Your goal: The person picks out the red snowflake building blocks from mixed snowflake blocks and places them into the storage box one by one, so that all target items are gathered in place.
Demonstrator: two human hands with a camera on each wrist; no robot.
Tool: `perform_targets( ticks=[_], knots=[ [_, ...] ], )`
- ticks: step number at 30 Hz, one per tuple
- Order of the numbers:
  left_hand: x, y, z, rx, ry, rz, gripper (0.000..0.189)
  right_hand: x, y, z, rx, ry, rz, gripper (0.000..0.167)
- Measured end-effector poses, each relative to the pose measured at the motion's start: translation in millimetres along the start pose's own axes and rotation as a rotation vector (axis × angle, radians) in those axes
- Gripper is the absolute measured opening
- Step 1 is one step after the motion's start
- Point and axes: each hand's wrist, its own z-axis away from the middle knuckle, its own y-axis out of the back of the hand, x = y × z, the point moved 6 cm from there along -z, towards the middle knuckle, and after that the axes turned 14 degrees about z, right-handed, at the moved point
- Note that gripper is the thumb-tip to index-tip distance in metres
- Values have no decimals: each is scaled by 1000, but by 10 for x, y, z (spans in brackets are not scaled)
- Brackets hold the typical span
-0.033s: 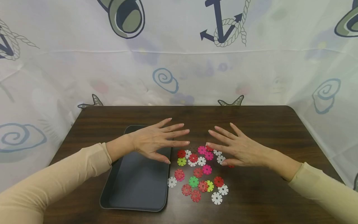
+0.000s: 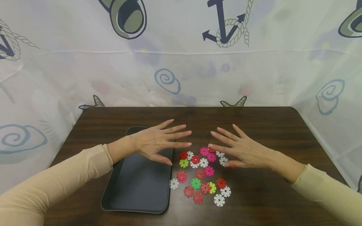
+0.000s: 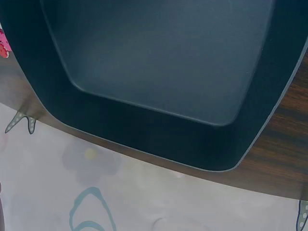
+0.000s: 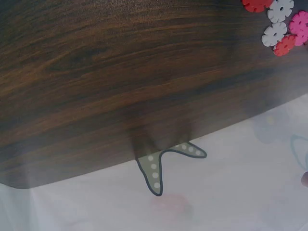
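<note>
My left hand (image 2: 155,141), fingers spread and holding nothing, hovers over the far right part of a dark grey tray (image 2: 135,205). Across from it, my right hand (image 2: 243,150) is also spread, with nothing in it, above the far right edge of a scatter of notched plastic discs. Among these flat discs are a green disc (image 2: 195,183), a pink disc (image 2: 209,171), a white disc (image 2: 219,200) and a red disc (image 2: 221,183). Some overlap; a few are partly hidden by the right hand. The left wrist view shows the tray's bare inside (image 3: 163,57).
The dark wood-grain table (image 2: 268,201) carries the tray on the left and the discs in the middle. Behind it and at both sides hangs a pale cloth (image 2: 192,59) printed with anchors and shells. One white disc (image 2: 174,184) lies against the tray's right side.
</note>
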Motion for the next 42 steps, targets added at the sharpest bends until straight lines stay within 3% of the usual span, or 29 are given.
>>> perform_targets(
  ticks=[7, 11, 15, 20, 26, 31, 35, 42],
  knots=[
    [9, -1, 18, -9, 21, 1, 77, 11, -10, 23, -5, -34, -41, 76],
    [-25, 6, 99, 14, 99, 84, 80, 69, -22, 77, 13, -151, -166, 75],
    [-142, 27, 344, 114, 296, 290, 84, 138, -80, 201, 73, -361, -338, 64],
    [-291, -8, 846, 286, 581, 520, 85, 126, -266, 395, 92, -578, -503, 46],
    [-316, -123, 1388, 422, 819, 622, 81, 35, -497, 554, 59, -706, -565, 37],
    [-278, -234, 1675, 450, 984, 736, 84, -45, -627, 611, -16, -762, -576, 35],
    [-251, -336, 1782, 466, 1025, 882, 86, -82, -652, 625, -44, -778, -575, 32],
    [-207, -471, 1870, 522, 1002, 1093, 80, -109, -669, 587, -75, -772, -599, 22]
  ],
)
